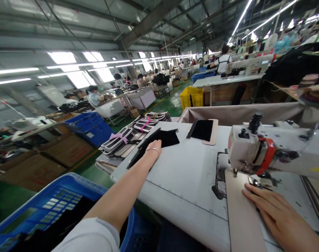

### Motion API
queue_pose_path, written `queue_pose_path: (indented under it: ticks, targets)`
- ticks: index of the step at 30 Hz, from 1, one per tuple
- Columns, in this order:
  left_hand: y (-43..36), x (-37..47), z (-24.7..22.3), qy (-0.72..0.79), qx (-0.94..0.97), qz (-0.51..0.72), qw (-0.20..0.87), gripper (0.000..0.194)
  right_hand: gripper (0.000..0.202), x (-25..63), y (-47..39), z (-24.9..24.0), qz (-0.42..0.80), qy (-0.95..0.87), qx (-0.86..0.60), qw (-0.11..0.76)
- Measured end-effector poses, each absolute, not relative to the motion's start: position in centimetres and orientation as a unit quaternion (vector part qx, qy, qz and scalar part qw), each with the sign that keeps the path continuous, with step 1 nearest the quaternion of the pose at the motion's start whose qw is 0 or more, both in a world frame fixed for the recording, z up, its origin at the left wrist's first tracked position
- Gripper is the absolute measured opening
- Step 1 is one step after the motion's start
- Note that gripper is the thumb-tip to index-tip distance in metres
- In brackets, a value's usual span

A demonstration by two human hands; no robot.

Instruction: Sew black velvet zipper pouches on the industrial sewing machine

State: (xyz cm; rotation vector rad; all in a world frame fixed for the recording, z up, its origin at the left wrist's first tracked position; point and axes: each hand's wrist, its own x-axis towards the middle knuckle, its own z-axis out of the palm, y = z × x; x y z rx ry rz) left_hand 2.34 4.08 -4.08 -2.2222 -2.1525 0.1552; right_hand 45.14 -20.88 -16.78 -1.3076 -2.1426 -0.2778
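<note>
My left hand (154,147) reaches across the white sewing table (185,171), its fingers closed on a black fabric piece (170,138) with a dark stiff edge. The fingertips are partly hidden. My right hand (277,210) lies flat, fingers stretched out, at the right edge of a long beige panel (240,210). That panel runs under the head of a white sewing machine (243,147). Farther back on the table, another black fabric piece (202,130) rests on a beige panel with rounded corners (214,133).
Bundled panels tied with pink strips (119,138) are stacked beyond the table's left edge. A blue plastic basket (70,178) holding black material stands at lower left. Behind are a blue bin (92,127), a yellow crate (192,98) and several people at other tables.
</note>
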Motion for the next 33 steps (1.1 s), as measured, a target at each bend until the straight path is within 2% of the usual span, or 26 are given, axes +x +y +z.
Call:
queue_pose_path:
  ticks: [8, 12, 13, 15, 17, 20, 25, 33]
  targets:
    - [1.7, 3.5, 1.9, -0.679, -0.733, -0.014, 0.037, 0.022, 0.040, 44.6, -21.2, -15.6, -0.065, -0.807, -0.510, 0.289]
    - [-5.1, 8.8, -0.8, -0.583, -0.810, -0.015, -0.061, 0.019, 0.041, 43.4, -21.2, -13.2, -0.062, -0.818, -0.498, 0.283]
    - [-6.9, 10.3, -2.1, -0.541, -0.833, 0.001, -0.116, 0.016, 0.043, 43.0, -21.1, -12.7, -0.056, -0.820, -0.498, 0.275]
    - [-9.5, 13.3, -4.5, -0.422, -0.873, 0.006, -0.246, 0.030, 0.046, 42.3, -20.7, -12.1, -0.035, -0.826, -0.501, 0.255]
    - [-10.0, 15.7, -6.2, -0.377, -0.889, -0.056, -0.251, 0.029, 0.048, 41.8, -20.5, -11.9, -0.019, -0.828, -0.505, 0.242]
    - [-8.1, 18.1, -7.4, -0.383, -0.893, -0.118, -0.203, 0.020, 0.047, 41.6, -20.5, -11.7, -0.006, -0.826, -0.510, 0.239]
    - [-6.0, 19.5, -7.8, -0.367, -0.895, -0.116, -0.227, 0.008, 0.044, 41.5, -20.8, -11.6, 0.009, -0.821, -0.518, 0.241]
    - [-6.1, 21.9, -7.7, -0.380, -0.855, -0.085, -0.343, 0.014, 0.050, 41.5, -20.9, -11.6, 0.019, -0.819, -0.528, 0.224]
